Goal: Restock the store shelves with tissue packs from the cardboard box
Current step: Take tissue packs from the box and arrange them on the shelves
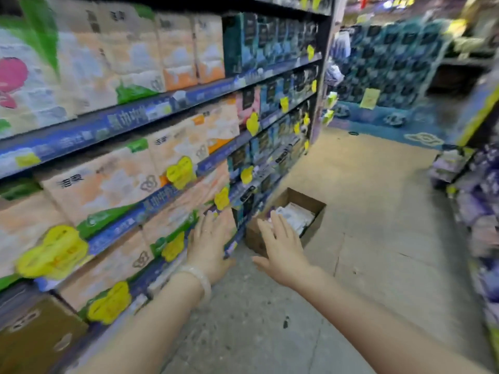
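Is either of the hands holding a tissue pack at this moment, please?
No, the left hand and right hand are both open and empty.

Single view only, head-mounted, wide-angle. It looks forward and down along an aisle, tilted, with marked blur. The shelves (pixel 162 109) fill the left half, nearest at the lower left and receding toward the upper right. The floor (pixel 364 211) runs right of the shelves. The box (pixel 286 222) sits at mid-distance against the shelves' base. Both forearms enter from the bottom edge, close to the lens. No second view; no shared area.
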